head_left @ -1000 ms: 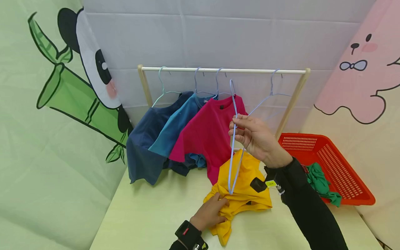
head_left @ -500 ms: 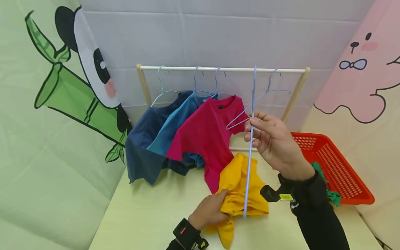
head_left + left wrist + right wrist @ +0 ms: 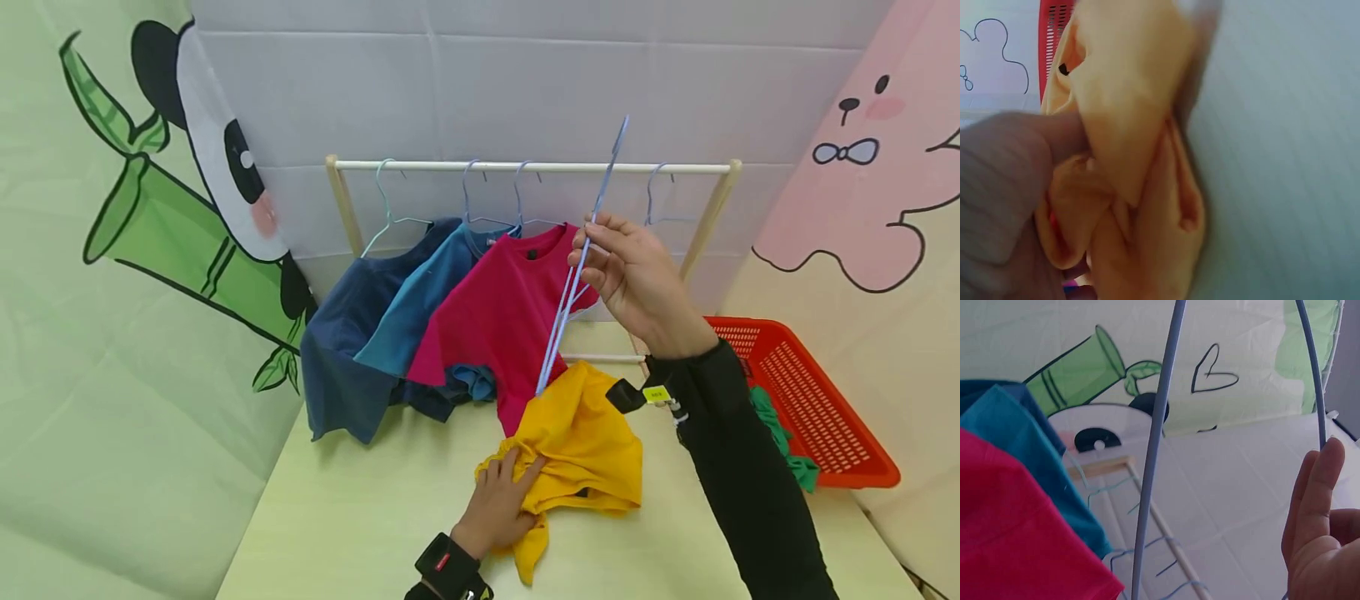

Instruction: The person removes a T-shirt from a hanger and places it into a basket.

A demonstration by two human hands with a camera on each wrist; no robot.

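My right hand (image 3: 637, 283) pinches a thin lilac-blue clothes hanger (image 3: 606, 179) in front of the rack, seen nearly edge-on and tilted with its hook upward. Its two bars span the right wrist view, one hanger bar (image 3: 1154, 437) crossing the middle. Over the bunched yellow T-shirt (image 3: 585, 442) on the table, my left hand (image 3: 495, 508) rests with spread fingers. The left wrist view gives a blurred close look at the yellow cloth (image 3: 1129, 100) beside the thumb. A magenta T-shirt (image 3: 495, 333) hangs just behind.
A clothes rack (image 3: 435, 167) stands at the back with a navy shirt (image 3: 345, 350) and a light blue shirt (image 3: 412, 308). An unused hanger (image 3: 651, 196) hangs at its right end. A red basket (image 3: 817, 408) holds a green garment (image 3: 772, 425).
The right hand has raised the hanger and turned it, its lower end swinging up and left. The left hand's fingers have loosened from the yellow T-shirt and spread over it.
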